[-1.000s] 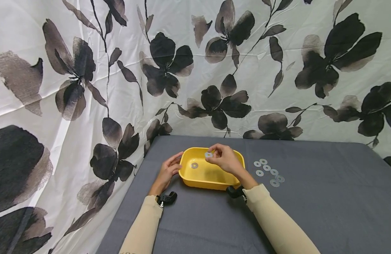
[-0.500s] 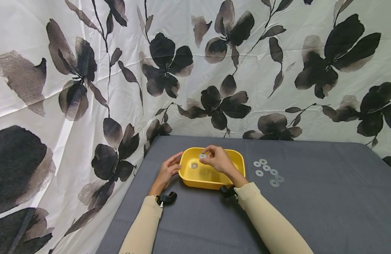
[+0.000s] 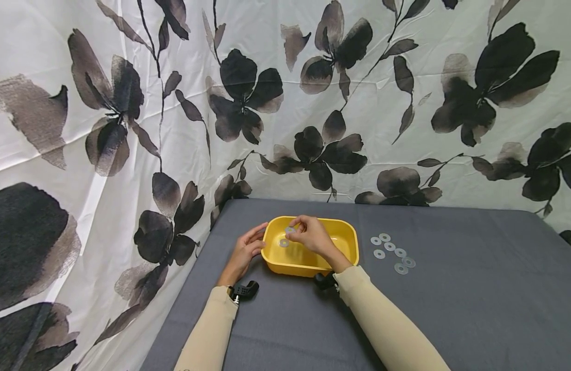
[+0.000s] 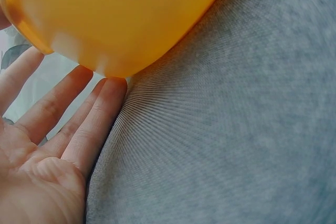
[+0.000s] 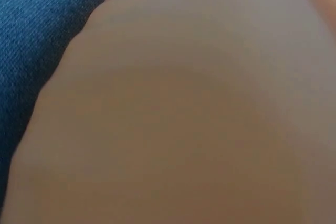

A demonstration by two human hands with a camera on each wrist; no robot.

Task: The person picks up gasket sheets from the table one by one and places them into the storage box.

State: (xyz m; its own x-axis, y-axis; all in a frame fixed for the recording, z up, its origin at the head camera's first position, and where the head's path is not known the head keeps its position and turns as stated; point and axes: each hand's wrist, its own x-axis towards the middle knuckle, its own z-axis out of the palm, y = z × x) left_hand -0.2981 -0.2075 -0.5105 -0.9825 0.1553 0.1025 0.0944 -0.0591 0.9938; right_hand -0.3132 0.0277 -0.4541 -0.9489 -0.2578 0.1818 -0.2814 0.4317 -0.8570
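Observation:
A yellow rectangular tub (image 3: 292,268) stands on the grey cloth. Over its left half, my right hand (image 3: 315,237) pinches a flat metal washer (image 3: 289,230) between thumb and fingertips. Another washer (image 3: 283,242) lies on the tub floor just below it. My left hand (image 3: 245,252) touches the tub's left end; in the left wrist view its fingers (image 4: 94,129) are extended, tips against the yellow wall (image 4: 121,40). Blurred skin fills most of the right wrist view, hiding the pinch there.
Several loose washers (image 3: 389,247) lie on the grey-covered table (image 3: 475,288) to the right of the tub. A white floral curtain (image 3: 397,31) hangs behind and left of the table. Both wrists wear black devices (image 3: 246,290).
My right hand has moved left over the tub with the pinched washer, coming close to the washer on the tub floor. The left hand stays at the tub's left end.

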